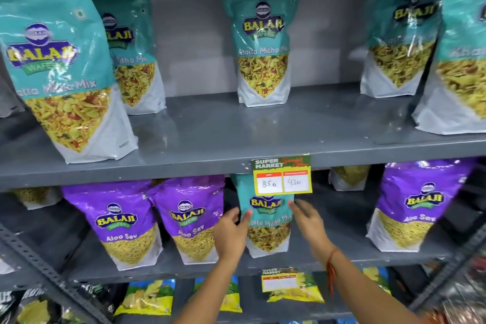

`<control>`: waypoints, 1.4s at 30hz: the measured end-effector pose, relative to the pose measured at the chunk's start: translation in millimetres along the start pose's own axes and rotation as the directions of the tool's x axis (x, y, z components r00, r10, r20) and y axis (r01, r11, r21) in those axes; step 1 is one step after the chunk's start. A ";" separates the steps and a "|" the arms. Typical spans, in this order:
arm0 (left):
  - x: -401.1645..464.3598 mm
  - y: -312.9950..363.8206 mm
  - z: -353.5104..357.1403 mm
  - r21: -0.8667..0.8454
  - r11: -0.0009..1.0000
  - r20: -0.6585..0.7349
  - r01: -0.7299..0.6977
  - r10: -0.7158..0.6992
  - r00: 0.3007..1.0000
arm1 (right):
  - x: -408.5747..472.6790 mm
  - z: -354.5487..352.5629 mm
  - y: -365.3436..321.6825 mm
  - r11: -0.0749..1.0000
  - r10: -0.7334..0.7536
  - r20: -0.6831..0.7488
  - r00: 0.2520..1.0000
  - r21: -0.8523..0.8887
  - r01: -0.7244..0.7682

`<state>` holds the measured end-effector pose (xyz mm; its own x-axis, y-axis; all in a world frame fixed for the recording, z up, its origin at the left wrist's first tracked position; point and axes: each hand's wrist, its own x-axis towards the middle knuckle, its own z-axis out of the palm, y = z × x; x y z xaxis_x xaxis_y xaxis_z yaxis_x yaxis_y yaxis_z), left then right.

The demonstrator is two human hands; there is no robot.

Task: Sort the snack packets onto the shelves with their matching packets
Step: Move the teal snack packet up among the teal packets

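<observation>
A teal Khatta Mitha Mix packet (267, 221) stands upright on the middle shelf (328, 252) among purple Aloo Sev packets (123, 221). My left hand (231, 234) touches its left edge with fingers spread. At its right edge is my right hand (306, 221), fingers apart and blurred; whether it touches the packet I cannot tell. Neither hand has closed around it. Its top is hidden behind a price tag (282, 175). On the upper shelf (223, 139) stand several matching teal packets, one at the centre back (263, 42), others at left (57, 66) and right (399, 34).
More purple Aloo Sev packets stand at centre-left (190, 218) and at right (415, 208) on the middle shelf. Yellow packets (147, 297) lie on the bottom shelf behind a second price tag (280, 280). A slanted perforated metal strut (44, 268) crosses the lower left.
</observation>
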<state>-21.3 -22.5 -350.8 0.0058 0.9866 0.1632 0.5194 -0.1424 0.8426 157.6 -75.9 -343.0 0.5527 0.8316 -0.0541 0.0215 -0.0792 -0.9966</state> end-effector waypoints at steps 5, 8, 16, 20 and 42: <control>0.3 2.3 0.3 0.014 1.000 -0.025 -0.014 0.014 1.000 | 4.9 -5.2 16.4 0.983 -0.110 0.022 0.994 -0.147 0.112; -11.1 1.0 -3.0 0.034 0.998 -0.052 -0.059 0.061 0.997 | -0.9 -11.4 20.6 0.950 -0.153 -0.014 0.988 -0.279 0.143; -76.8 -10.0 -33.7 -0.149 0.968 -0.063 -0.201 0.194 0.979 | -73.7 -41.0 19.0 0.954 -0.178 0.022 0.984 -0.243 0.178; -116.2 -6.4 -58.1 -0.238 0.949 -0.143 -0.205 0.175 0.974 | -118.6 -59.7 -9.4 0.927 -0.224 0.092 0.970 -0.288 0.241; 45.5 269.0 -176.2 -0.562 0.606 -0.509 -0.563 0.283 0.813 | -47.5 -26.5 -320.7 0.686 -0.720 -0.138 0.680 0.004 0.727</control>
<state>-31.9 -30.0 -26.2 -0.2837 0.7210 0.6321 -0.1683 -0.6864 0.7074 146.6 -104.5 -19.2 0.4751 0.5470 0.6893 0.4136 0.5525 -0.7236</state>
